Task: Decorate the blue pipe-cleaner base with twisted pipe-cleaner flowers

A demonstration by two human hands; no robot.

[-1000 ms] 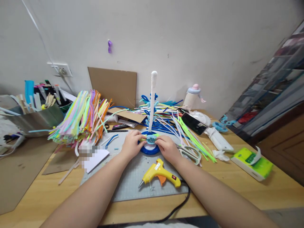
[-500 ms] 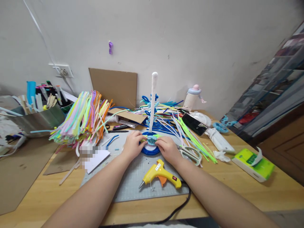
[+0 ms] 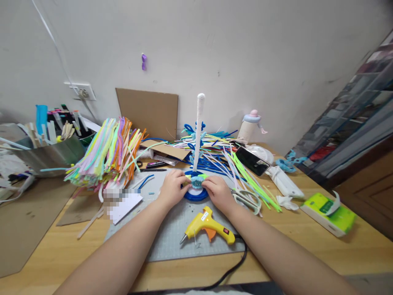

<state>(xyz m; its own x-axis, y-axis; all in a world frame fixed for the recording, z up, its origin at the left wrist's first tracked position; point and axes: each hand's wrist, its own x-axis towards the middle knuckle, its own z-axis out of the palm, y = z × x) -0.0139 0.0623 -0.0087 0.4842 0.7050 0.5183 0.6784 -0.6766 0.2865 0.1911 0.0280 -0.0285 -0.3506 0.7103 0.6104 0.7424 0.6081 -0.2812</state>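
Note:
My left hand (image 3: 175, 187) and my right hand (image 3: 218, 191) pinch the two sides of a small light-blue fuzzy piece (image 3: 197, 182), apparently bent pipe cleaner. It sits over a round dark-blue pipe-cleaner base (image 3: 196, 197) with a pale middle. From the back of that base rises a white wrapped stick (image 3: 199, 127), with blue looped pipe-cleaner shapes (image 3: 190, 146) along it. Fingertips hide the ends of the light-blue piece. Nearer to me, a yellow glue gun (image 3: 208, 226) lies on the grey cutting mat (image 3: 172, 246).
Scissors (image 3: 248, 200) lie right of my right hand, beside loose pipe cleaners (image 3: 250, 172) and a phone (image 3: 253, 160). A large pipe-cleaner bundle (image 3: 101, 153) stands left. The glue gun's black cord (image 3: 230, 270) runs off the front edge. A green tissue pack (image 3: 328, 213) lies right.
The light-blue piece appears slightly turned between my fingers. Both hands keep almost the same place, and the whole view has shifted very slightly.

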